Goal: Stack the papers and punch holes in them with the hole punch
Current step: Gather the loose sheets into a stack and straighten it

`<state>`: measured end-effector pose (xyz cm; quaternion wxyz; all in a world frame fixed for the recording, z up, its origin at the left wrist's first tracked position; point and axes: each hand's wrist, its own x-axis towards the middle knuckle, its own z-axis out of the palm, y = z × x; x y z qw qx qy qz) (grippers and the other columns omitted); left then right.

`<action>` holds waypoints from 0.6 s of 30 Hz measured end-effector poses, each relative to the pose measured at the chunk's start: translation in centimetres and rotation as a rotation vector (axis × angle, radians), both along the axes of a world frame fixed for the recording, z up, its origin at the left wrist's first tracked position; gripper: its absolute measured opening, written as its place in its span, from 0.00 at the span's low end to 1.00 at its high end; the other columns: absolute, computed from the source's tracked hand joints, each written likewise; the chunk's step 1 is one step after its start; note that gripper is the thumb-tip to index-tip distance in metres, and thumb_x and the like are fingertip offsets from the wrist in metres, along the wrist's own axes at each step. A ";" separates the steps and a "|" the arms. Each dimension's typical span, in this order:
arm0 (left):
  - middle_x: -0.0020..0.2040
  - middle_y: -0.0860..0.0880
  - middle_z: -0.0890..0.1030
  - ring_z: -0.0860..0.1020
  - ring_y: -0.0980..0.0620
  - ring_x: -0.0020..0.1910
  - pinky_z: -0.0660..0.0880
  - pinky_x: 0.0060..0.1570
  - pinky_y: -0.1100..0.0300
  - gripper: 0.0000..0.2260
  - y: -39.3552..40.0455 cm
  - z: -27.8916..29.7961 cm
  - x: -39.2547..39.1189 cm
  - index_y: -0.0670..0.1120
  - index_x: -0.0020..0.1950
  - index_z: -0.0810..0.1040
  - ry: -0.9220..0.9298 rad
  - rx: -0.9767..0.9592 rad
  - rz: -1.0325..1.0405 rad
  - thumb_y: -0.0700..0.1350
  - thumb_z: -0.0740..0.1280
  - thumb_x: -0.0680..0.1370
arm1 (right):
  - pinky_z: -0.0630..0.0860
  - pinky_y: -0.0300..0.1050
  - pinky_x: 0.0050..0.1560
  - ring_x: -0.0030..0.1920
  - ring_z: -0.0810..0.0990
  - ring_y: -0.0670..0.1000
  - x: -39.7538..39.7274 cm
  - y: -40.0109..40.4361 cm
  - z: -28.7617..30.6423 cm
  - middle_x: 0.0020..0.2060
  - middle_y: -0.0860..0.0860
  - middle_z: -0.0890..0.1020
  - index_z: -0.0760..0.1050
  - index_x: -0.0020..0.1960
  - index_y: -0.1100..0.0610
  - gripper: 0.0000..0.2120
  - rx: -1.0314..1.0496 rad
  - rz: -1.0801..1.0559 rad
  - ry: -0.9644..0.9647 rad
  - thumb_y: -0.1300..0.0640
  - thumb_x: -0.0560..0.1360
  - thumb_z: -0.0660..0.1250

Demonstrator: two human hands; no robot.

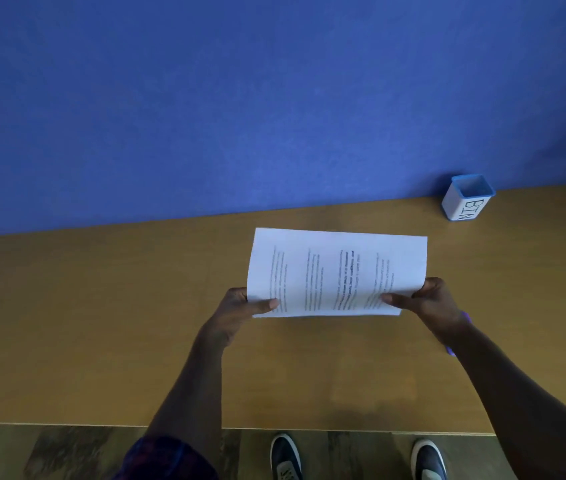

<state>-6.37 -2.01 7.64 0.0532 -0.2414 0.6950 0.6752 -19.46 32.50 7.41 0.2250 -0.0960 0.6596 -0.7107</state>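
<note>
- Head view: papers (337, 271), printed, white, held above the desk (101, 323) near its middle, long edges running left to right.
- Left hand (240, 311): closed on the papers' left near corner, thumb on top.
- Right hand (430, 303): closed on the right near corner, thumb on top.
- White container (465, 199), blue rim, lettered "BIN", far right of desk against the blue wall (240, 98).

Matt printed papers (337, 271), smooth wood-look desk (101, 323)
</note>
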 end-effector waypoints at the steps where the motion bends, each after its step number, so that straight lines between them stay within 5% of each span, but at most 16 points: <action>1: 0.52 0.49 0.88 0.87 0.54 0.51 0.79 0.49 0.60 0.12 0.1 -0.6 0.2 0.47 0.53 0.87 -0.025 -0.017 -0.007 0.37 0.78 0.71 | 0.81 0.37 0.45 0.48 0.87 0.50 0.1 0.0 -0.3 0.46 0.53 0.88 0.87 0.46 0.60 0.13 0.043 0.009 -0.005 0.74 0.68 0.74; 5: 0.53 0.50 0.88 0.86 0.55 0.51 0.80 0.50 0.56 0.18 0.7 -2.4 1.3 0.46 0.56 0.86 -0.100 -0.069 -0.083 0.35 0.81 0.68 | 0.78 0.29 0.39 0.42 0.86 0.40 0.8 0.2 -1.6 0.40 0.45 0.87 0.84 0.47 0.61 0.10 0.243 0.085 -0.005 0.71 0.68 0.76; 13: 0.56 0.45 0.87 0.85 0.48 0.57 0.81 0.53 0.55 0.24 1.1 -3.9 2.0 0.42 0.59 0.84 -0.070 -0.048 -0.082 0.43 0.82 0.65 | 0.77 0.32 0.38 0.37 0.84 0.39 1.5 0.9 -3.1 0.38 0.49 0.87 0.83 0.46 0.57 0.07 0.467 0.069 0.066 0.62 0.69 0.79; 18: 0.54 0.47 0.88 0.86 0.50 0.54 0.79 0.55 0.52 0.19 1.9 -3.6 1.5 0.44 0.56 0.87 -0.044 -0.085 0.044 0.48 0.82 0.68 | 0.78 0.33 0.44 0.39 0.84 0.37 2.1 0.1 -1.6 0.39 0.45 0.87 0.83 0.50 0.60 0.09 0.268 -0.058 0.025 0.68 0.71 0.75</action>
